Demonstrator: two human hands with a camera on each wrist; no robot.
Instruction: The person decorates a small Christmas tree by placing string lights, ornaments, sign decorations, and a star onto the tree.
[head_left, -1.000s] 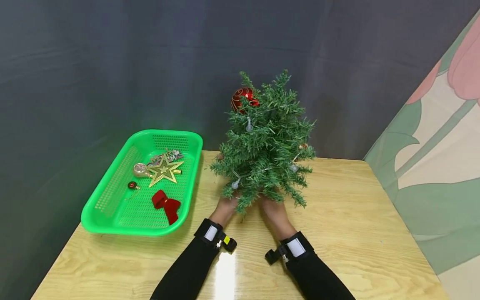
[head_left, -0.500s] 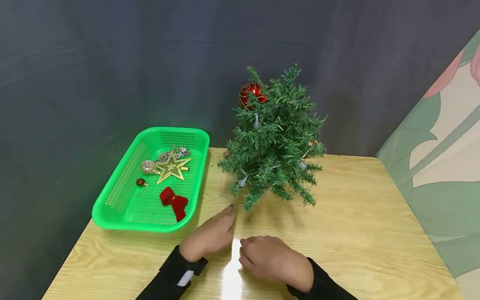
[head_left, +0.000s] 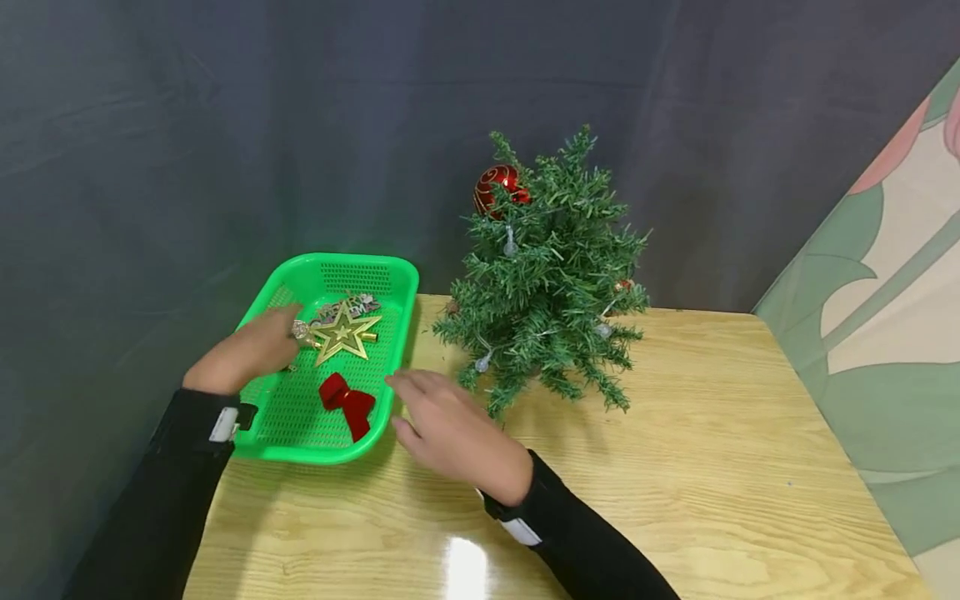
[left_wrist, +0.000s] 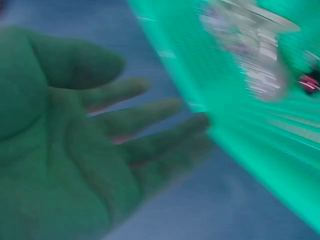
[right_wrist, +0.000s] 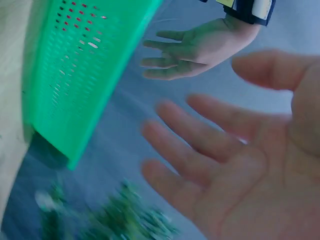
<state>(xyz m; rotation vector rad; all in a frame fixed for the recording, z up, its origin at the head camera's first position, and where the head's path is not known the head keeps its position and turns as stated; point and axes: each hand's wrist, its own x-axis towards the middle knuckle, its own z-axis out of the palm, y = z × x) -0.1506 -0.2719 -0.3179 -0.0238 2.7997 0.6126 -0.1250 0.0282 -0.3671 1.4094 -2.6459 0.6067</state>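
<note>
My left hand (head_left: 255, 348) is over the left side of the green basket (head_left: 407, 321), its fingers extended with nothing in them in the left wrist view. Just beyond its fingertips lie a pale round ornament (head_left: 301, 330) and a gold star (head_left: 343, 333). A red bow (head_left: 358, 406) rests nearer the basket's front. My right hand (head_left: 457, 429) hovers by the basket's right rim, fingers spread and loosely bent around nothing in the right wrist view. The small dark red bauble (left_wrist: 309, 84) shows blurred in the left wrist view.
A small artificial Christmas tree (head_left: 547, 292) stands at the back middle of the wooden table (head_left: 720, 450). It carries a large red ball (head_left: 489, 190) and small clear bulbs. A silvery lettered ornament (head_left: 366, 305) lies behind the star. A dark curtain (head_left: 420, 108) hangs behind.
Both hands have come away from under the tree and moved left. The left is now over the basket, the right by its right rim. The tree stands released.
</note>
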